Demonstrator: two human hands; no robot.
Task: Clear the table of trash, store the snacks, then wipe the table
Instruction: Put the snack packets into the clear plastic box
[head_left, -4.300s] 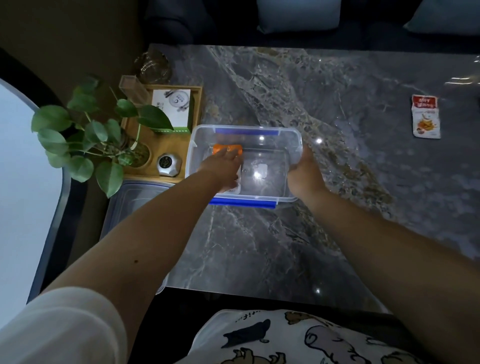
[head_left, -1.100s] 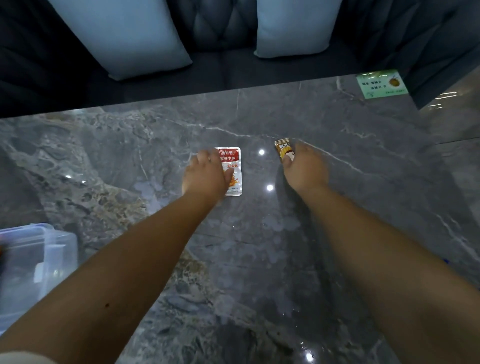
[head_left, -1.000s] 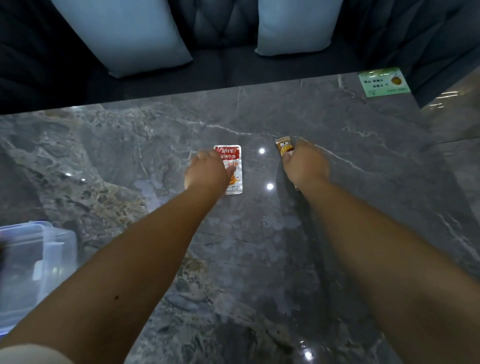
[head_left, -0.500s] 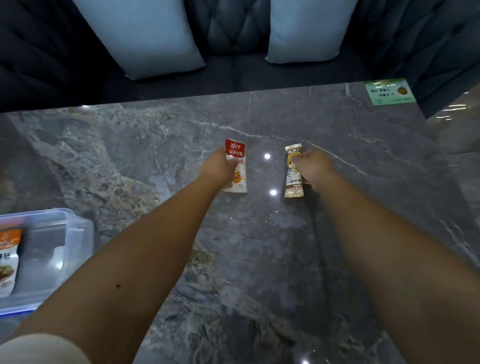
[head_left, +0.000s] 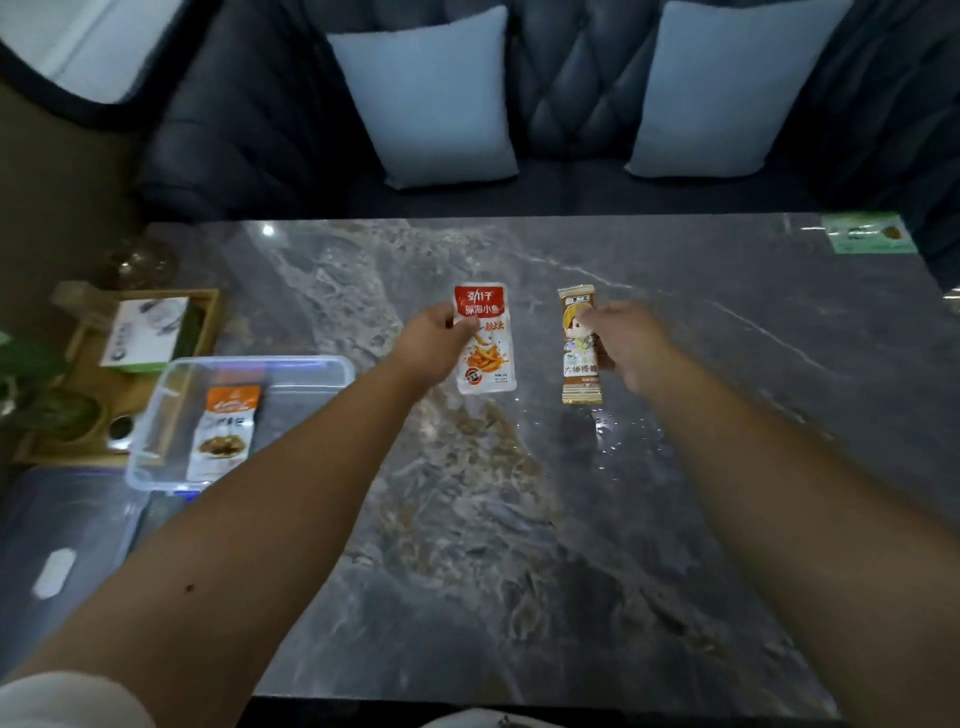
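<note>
My left hand (head_left: 431, 343) grips a red and white snack packet (head_left: 485, 348) by its left edge, lifted above the grey marble table (head_left: 519, 519). My right hand (head_left: 626, 343) pinches a narrow brown snack bar (head_left: 579, 358) by its right edge, also held off the table. To the left stands a clear plastic storage box (head_left: 311, 371) with an orange-topped snack packet (head_left: 226, 428) lying inside. A green packet (head_left: 870, 234) lies at the table's far right corner.
A wooden tray (head_left: 205, 306) at the far left holds a white box (head_left: 145, 330), a potted plant (head_left: 47, 400) and small items. The box's clear lid (head_left: 62, 545) lies at the lower left. A dark sofa with two light blue cushions (head_left: 431, 98) runs behind the table.
Both hands closed on the packets lying on the table and lifted them. The view has swung left, bringing the storage box and wooden tray back into sight.
</note>
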